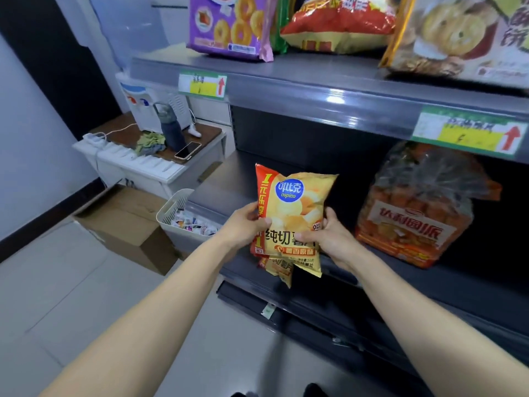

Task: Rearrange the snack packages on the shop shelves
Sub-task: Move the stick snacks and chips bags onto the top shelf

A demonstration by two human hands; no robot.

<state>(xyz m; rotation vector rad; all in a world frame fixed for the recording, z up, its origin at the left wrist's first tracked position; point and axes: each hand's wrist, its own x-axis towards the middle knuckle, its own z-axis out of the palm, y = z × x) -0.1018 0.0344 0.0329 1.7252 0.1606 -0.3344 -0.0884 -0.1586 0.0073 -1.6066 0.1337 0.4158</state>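
Status: mid-move, both hands busy. Left hand (243, 229) and right hand (332, 239) both grip the yellow chip bag (297, 202), fingers (259, 222) curled round its L and R edges, thumbs on the front. Bag is upright, in the air just in front of the middle shelf (229, 173), not set down yet. A second chip bag (279, 272), same print, pokes out behind and below the first. Looks like we carry the pair as a stack, but can't tell which hand has it.

Done, judging by layout: upper shelf (315, 90) looks stocked. Purple ring-snack bag (229, 24), red-yellow bag (337, 24) and cookie bag (458, 35) sit in a row, with a green pack (279, 24) wedged between the first two. On the middle shelf the only stock we see is the orange pie bag (415, 222), standing at the right.

Left to do, our guess: put both chip bags on the middle shelf, left of the orange pie bag, upright and face out. Puffy bags prob tip easily, so lean them on the back panel. Rest of the shelving is out of frame, so overall progress is approx early-to-mid, low confidence.

Off-task: basket (174, 209) of small wrapped sweets by the shelf end, cardboard box (126, 222) on the floor, counter (137, 164) w/ water dispenser (140, 110), bottle (170, 130) and phone (187, 150).
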